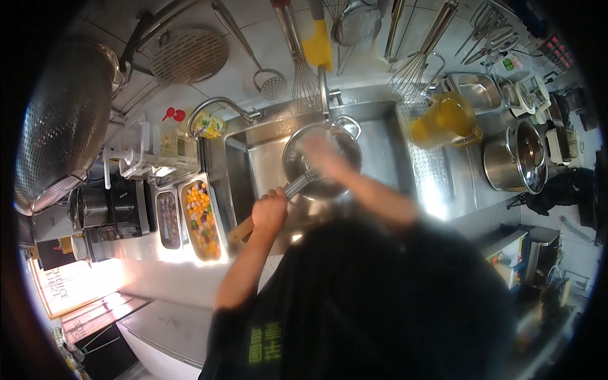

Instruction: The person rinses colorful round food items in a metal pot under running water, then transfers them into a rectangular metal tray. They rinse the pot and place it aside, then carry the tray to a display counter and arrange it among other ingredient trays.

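A stainless steel pot [351, 166] stands in the metal sink under a faucet [324, 92]. My left hand [270, 209] is closed around the metal shaft of a wooden-handled utensil [297, 186], whose far end reaches into the pot; the wooden end [241, 230] sticks out below my fist. Over the pot, blurred by motion, is my right hand [323, 154], fingers apart; whether it touches the utensil or the pot's inside cannot be told. To the left lie a steel tray of coloured balls [202, 221] and a narrower tray of dark pieces [168, 218].
Whisks [304, 80], a skimmer [190, 54] and a masher [270, 83] hang on the tiled wall. A yellowish pitcher [444, 121] stands on the perforated drainboard at right, beside a lidded pot [515, 156]. A large perforated strainer [66, 123] hangs at upper left.
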Available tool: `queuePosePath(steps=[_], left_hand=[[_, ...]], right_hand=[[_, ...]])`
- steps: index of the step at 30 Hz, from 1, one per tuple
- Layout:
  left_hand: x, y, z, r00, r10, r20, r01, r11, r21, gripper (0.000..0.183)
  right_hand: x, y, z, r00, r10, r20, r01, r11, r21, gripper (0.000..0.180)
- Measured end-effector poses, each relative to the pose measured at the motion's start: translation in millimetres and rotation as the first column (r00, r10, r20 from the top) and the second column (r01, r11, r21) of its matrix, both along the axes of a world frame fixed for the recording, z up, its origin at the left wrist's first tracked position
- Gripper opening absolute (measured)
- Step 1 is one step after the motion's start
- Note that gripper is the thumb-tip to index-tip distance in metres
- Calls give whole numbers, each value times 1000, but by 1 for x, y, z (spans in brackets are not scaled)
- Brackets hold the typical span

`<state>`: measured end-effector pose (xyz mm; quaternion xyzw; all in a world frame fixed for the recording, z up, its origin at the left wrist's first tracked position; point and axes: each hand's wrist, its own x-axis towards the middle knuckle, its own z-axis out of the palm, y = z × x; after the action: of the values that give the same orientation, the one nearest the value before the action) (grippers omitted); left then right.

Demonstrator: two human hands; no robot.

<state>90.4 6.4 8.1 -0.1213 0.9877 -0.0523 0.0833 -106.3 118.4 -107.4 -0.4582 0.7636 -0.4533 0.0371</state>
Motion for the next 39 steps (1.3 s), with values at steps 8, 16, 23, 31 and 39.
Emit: queuePosePath(steps=[8, 16, 23, 31, 39], left_hand=[[-7, 19, 6, 999, -48, -15, 48, 998, -33, 8], [-1, 3, 17, 995, 61, 77, -57, 997, -57, 9], [6, 3, 28, 998, -58, 22, 61, 986, -153, 7], [9, -16, 19, 997, -75, -22, 71, 985, -155, 7], [29, -12, 26, 992, 123, -15, -124, 992, -7, 13]], right_hand=[[-18, -2, 19, 949, -290, -123, 307, 940, 151, 34], [-1, -8, 90, 952, -222, 212, 75, 839, 539, 51], [-40, -13, -19, 925, -219, 310, 73, 905, 420, 54], [13, -27, 66, 944, -328, -21, 299, 831, 470, 61], [-66, -28, -41, 872, -120, 475, -92, 912, 400, 52]])
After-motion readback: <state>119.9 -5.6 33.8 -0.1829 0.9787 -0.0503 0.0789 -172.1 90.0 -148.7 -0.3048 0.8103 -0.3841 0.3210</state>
